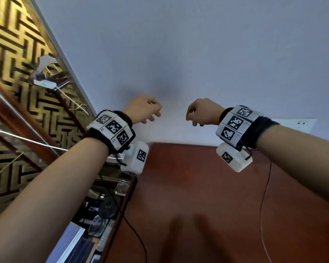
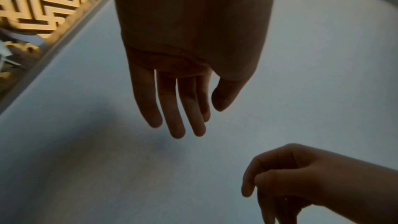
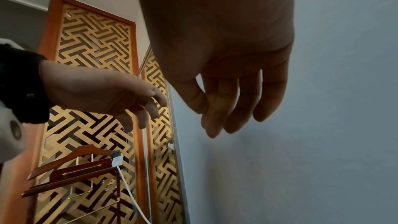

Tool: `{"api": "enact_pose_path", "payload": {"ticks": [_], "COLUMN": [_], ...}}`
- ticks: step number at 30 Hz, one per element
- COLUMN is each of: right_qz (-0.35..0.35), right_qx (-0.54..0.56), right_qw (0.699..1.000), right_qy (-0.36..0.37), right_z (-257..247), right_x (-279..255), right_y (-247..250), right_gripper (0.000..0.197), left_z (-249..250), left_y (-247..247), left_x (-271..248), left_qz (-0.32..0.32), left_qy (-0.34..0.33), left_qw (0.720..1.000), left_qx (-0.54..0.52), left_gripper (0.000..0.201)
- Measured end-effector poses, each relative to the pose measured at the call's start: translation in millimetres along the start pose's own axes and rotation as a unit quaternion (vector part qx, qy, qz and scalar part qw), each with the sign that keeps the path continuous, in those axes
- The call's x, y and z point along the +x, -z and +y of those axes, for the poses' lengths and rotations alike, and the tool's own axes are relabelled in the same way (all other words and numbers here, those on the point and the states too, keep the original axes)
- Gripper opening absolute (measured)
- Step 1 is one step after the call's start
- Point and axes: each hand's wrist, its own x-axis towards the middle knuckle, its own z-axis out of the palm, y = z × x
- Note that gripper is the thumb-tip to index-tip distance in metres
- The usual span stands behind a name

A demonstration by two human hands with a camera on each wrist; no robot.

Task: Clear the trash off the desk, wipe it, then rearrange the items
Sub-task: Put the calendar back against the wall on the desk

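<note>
Both my hands are raised side by side in front of a pale wall [image 1: 179, 54], above the far edge of the reddish-brown desk [image 1: 198, 186]. My left hand [image 1: 146, 111] hangs with its fingers [image 2: 176, 105] straight and slightly spread, holding nothing. My right hand [image 1: 198, 114] is loosely curled and empty; its fingers [image 3: 228, 101] droop in the right wrist view. The two hands are a short gap apart and touch nothing. Each wrist carries a black band with white marker blocks. No trash or cloth shows in any view.
A thin red cable [image 1: 264, 196] runs across the desk's right side. Left of the desk stand a gold lattice screen [image 1: 17, 54], a wooden clothes stand [image 3: 71, 168] with a white charger [image 3: 116, 159], and a clutter of glass and black items [image 1: 106, 205]. A wall socket [image 1: 300, 124] sits at the right.
</note>
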Motion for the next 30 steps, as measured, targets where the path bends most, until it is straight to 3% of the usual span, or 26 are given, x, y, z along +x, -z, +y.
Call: {"api": "enact_pose_path", "payload": {"ticks": [7,16,23,30], "right_qz": [-0.039,-0.059,-0.088,-0.125], "right_qx": [0.022,0.019,-0.009,-0.042], "right_qw": [0.998,0.997,0.995,0.989], "right_qy": [0.033,0.044,0.055,0.064], "right_z": [-27.3,-83.9,-160.2,-233.2], "right_x": [26.0,39.6,55.8,81.7], "right_y": [-28.5,-81.7,-144.8,-239.3], "right_gripper": [0.02,0.021,0.019,0.023], "left_z": [-40.1,-90.4,-178.8,-287.6], "left_y": [14.7,63.5,116.4,156.3], "left_x": [-7.4,-30.5,-73.9,-103.8], "left_qz": [0.011,0.019,0.035,0.07], "left_qy": [0.071,0.063,0.087,0.183], "left_qw": [0.995,0.997,0.995,0.976], "left_qx": [-0.065,-0.039,-0.039,-0.098], "left_gripper": [0.017,0.015,0.015,0.015]}}
